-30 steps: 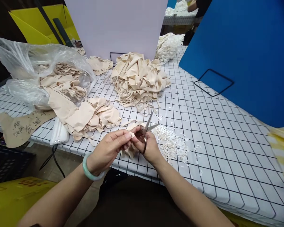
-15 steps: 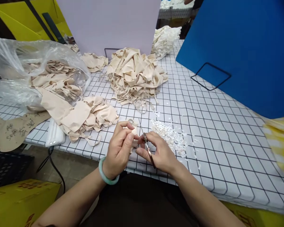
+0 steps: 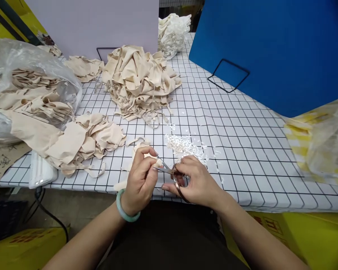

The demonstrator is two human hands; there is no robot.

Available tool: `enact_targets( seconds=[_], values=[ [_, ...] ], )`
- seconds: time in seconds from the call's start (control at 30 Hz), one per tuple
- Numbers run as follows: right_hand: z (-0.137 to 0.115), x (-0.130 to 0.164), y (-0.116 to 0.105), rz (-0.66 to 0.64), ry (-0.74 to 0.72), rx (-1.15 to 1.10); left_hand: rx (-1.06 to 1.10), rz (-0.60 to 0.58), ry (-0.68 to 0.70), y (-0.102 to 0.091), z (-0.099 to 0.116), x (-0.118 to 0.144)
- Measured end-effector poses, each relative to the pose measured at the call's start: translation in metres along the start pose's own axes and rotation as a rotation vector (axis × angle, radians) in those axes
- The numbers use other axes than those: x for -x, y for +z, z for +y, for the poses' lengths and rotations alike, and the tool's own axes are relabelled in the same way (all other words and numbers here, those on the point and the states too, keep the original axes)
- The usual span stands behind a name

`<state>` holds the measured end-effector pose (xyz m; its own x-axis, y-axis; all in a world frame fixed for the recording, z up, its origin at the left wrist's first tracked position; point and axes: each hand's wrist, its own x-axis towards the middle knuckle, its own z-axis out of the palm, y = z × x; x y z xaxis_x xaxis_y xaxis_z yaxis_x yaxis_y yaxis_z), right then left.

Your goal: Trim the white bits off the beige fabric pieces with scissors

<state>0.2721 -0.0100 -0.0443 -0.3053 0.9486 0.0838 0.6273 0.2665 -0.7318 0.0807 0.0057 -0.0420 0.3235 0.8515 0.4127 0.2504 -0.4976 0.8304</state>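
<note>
At left we note beige cloth pieces (image 3: 63,141); next, our left hand (image 3: 141,179), pinched on a cloth end (image 3: 158,163); then scissors (image 3: 172,171), spread around that end above the table (image 3: 236,150); our right hand (image 3: 198,182), clamped on the scissors; rightmost, a blue board (image 3: 270,48).

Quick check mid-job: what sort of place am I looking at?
Probably a small sewing or garment-trimming workshop. A heap of beige fabric pieces sits on the grid-patterned table, small pale clippings lie scattered nearby, and the right hand holds scissors.
</note>
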Motion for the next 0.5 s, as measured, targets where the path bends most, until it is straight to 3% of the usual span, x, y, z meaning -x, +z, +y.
enact_targets(
  seconds=[0.5],
  values=[
    [-0.0005,-0.001,0.0036,-0.004,0.038,-0.017,-0.005,-0.032,0.018,0.0046,-0.0014,0.0]
  ],
)
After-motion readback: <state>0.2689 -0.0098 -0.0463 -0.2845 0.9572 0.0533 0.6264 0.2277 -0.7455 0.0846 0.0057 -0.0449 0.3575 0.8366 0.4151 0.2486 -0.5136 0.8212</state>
